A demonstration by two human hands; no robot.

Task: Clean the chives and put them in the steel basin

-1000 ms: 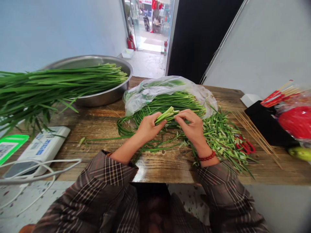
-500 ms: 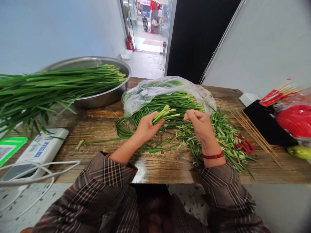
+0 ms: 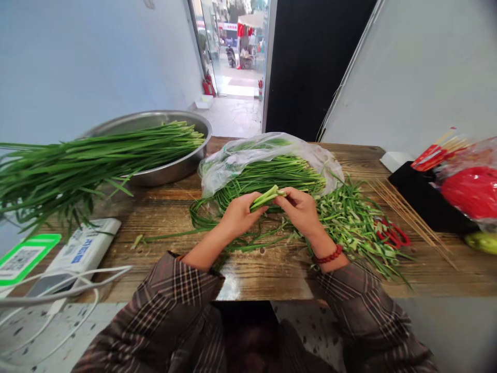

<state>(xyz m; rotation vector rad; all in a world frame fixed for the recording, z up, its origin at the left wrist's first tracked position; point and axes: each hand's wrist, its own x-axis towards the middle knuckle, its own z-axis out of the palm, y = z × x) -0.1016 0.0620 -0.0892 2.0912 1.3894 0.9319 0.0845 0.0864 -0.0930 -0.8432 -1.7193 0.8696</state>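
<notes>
My left hand [image 3: 241,213] is closed round a small bunch of green chives [image 3: 265,197], their pale cut ends pointing up and right. The fingertips of my right hand [image 3: 301,210] pinch at those pale ends. Just behind my hands, more chives [image 3: 277,173] lie in an open clear plastic bag [image 3: 219,168]. Beside my right wrist is a loose heap of trimmed leaves and scraps [image 3: 349,217]. At the left, a big pile of long chives [image 3: 116,150] rests in and over a metal basin [image 3: 202,124].
Red scissors [image 3: 394,235] lie at the heap's right edge, near thin wooden sticks [image 3: 413,217]. A black box [image 3: 415,194] holds red packets at the far right. A white device [image 3: 83,251] with cables and a green-edged code card [image 3: 27,259] sit at the left.
My right hand has moved left and in to the bunch, its fingertips now meeting the pale ends. The whole view has shifted slightly, with the scene lower in the picture.
</notes>
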